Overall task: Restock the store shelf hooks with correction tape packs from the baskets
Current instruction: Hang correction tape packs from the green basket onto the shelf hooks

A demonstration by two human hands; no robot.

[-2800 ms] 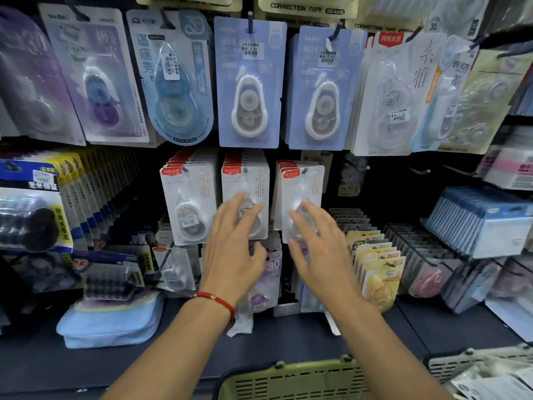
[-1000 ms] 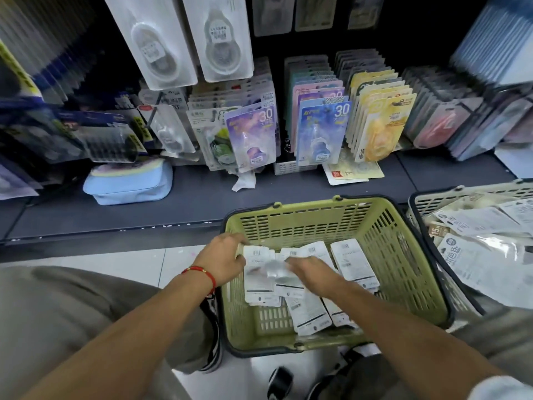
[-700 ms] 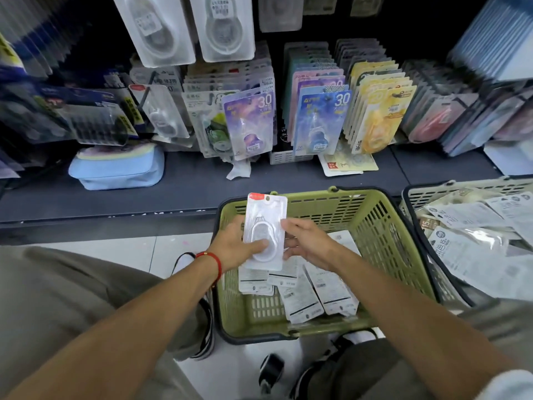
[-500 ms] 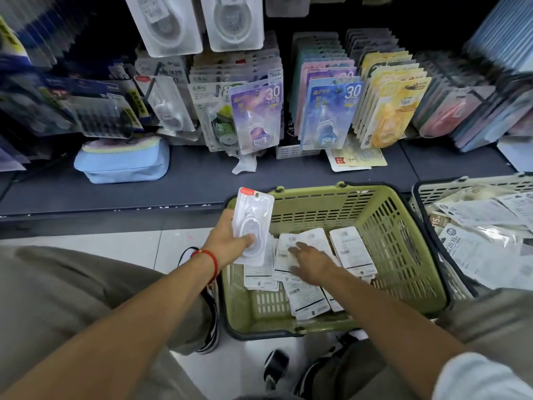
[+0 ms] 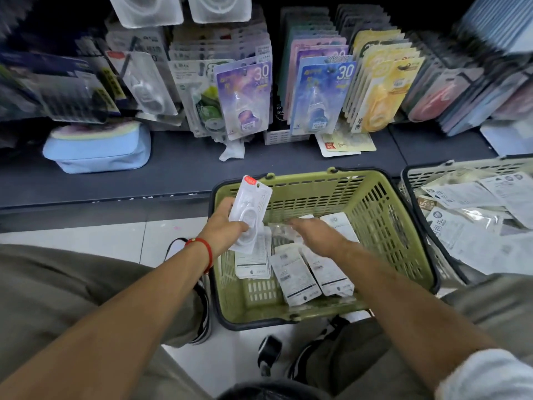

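My left hand (image 5: pixel 224 228) grips a clear correction tape pack (image 5: pixel 251 209) with a red top tab, holding it tilted over the left rim of the green basket (image 5: pixel 383 226). My right hand (image 5: pixel 315 233) reaches into the basket and pinches another clear pack (image 5: pixel 284 230) lifted a little off the pile. Several white-backed packs (image 5: pixel 294 274) lie face down on the basket floor. Two white packs (image 5: pixel 145 10) hang on hooks at the top edge of the view.
A grey basket (image 5: pixel 427 176) full of white packs stands at the right. The dark shelf (image 5: pixel 178 168) carries racks of coloured tape packs (image 5: pixel 245 99) and a light blue pouch (image 5: pixel 98 150). My knees frame the green basket on white floor tiles.
Both hands left the hanging shelf packs and dropped into the green basket. The left hand took up one pack; the right hand has now lifted a second pack off the pile.
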